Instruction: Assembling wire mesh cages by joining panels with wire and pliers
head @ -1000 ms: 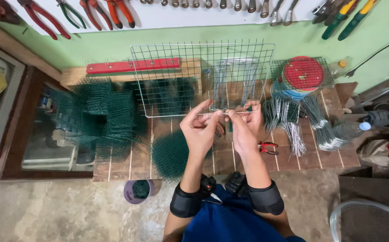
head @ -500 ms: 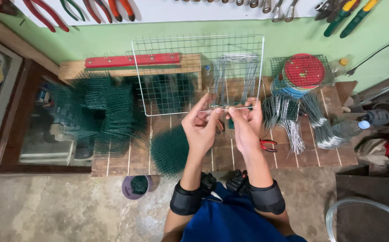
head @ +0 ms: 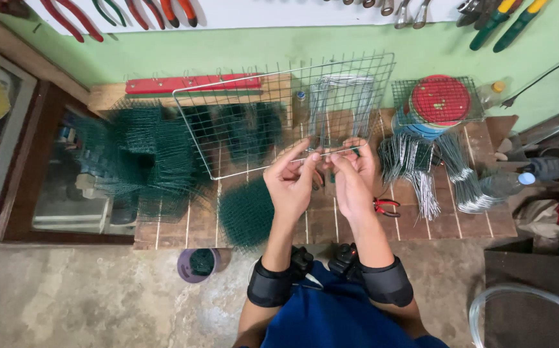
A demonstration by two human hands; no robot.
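A silver wire mesh panel (head: 254, 109) is held up over the tiled bench (head: 318, 222), tilted toward me. My left hand (head: 292, 183) pinches its near edge wire with thumb and fingers. My right hand (head: 353, 177) grips the same edge right beside it, fingers curled over the wire. Both wrists wear black bands. Whether a small tool sits between the fingers is hidden.
Green mesh pieces (head: 141, 158) pile up at the left and a round green roll (head: 246, 211) lies near the bench front. Red-handled pliers (head: 386, 206) and bundles of cut wire (head: 421, 174) lie right. A red lid (head: 440, 100) sits in a mesh basket. Tools hang on the wall.
The hands and panel stay nearly in place. The fingers shift slightly along the panel's near edge.
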